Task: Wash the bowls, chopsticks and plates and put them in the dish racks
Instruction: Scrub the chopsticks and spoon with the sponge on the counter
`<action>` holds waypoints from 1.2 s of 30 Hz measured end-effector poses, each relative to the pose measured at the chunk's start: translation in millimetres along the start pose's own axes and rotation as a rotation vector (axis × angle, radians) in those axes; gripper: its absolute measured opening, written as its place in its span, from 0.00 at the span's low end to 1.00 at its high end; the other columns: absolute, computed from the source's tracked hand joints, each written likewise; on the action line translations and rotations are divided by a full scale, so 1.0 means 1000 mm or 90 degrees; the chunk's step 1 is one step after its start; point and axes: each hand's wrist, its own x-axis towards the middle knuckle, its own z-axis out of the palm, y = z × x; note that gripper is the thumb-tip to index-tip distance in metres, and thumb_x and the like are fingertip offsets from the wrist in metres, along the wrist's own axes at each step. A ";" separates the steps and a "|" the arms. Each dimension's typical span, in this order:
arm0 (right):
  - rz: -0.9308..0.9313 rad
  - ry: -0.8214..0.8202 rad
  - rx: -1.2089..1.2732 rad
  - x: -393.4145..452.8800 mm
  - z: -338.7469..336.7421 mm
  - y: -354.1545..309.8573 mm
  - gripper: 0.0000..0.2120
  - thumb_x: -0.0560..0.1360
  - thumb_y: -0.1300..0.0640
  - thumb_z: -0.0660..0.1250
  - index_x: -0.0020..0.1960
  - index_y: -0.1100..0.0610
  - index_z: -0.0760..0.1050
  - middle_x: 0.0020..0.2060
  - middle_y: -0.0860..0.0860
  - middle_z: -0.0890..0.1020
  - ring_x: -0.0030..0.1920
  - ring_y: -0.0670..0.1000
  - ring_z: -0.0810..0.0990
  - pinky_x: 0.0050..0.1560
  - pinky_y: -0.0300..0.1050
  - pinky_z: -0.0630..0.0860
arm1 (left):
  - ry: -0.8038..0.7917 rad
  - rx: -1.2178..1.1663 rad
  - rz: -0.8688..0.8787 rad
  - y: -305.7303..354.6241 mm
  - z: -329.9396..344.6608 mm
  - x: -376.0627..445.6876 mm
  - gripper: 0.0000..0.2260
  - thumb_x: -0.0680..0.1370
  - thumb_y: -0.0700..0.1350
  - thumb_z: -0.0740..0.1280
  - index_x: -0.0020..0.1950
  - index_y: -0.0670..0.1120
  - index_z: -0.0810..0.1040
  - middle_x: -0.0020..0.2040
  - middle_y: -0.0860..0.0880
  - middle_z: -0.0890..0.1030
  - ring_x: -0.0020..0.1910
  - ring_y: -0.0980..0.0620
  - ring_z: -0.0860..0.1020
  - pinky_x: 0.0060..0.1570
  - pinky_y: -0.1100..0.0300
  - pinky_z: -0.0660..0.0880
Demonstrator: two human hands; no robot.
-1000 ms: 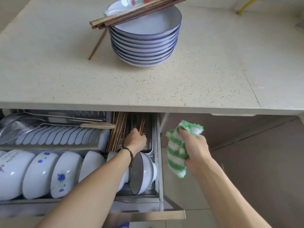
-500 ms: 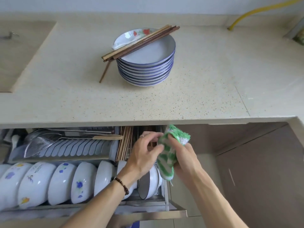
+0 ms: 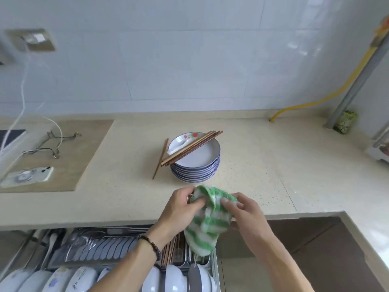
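A speckled beige countertop (image 3: 263, 165) runs under a white tiled wall, with a pull-out dish rack drawer (image 3: 117, 247) open below its front edge. Nearest the camera, white bowls (image 3: 172, 279) stand on edge in the drawer's front row, propped so they can drain, and behind them racked chopsticks (image 3: 171, 248) lie in a narrow tray. Above the drawer, both hands work a green-and-white striped cloth (image 3: 207, 224): the left hand (image 3: 181, 209) pinches its upper edge between thumb and curled fingers, and the right hand (image 3: 246, 213) grips the other side with fingers curled into the fabric, probably to dry the hands or fold it. Farther back, a stack of blue-rimmed plates (image 3: 196, 165) waits on the counter, a bundle of wooden chopsticks (image 3: 190, 147) laid across the top plate and one stray stick leaning beside it. These seem not yet racked.
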 end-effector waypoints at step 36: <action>0.022 0.352 -0.156 0.125 0.012 -0.080 0.13 0.79 0.51 0.68 0.45 0.62 0.78 0.38 0.57 0.81 0.35 0.53 0.80 0.33 0.44 0.76 | -0.067 0.604 0.108 0.014 -0.048 0.200 0.10 0.77 0.40 0.66 0.58 0.44 0.71 0.48 0.46 0.82 0.48 0.44 0.82 0.39 0.56 0.70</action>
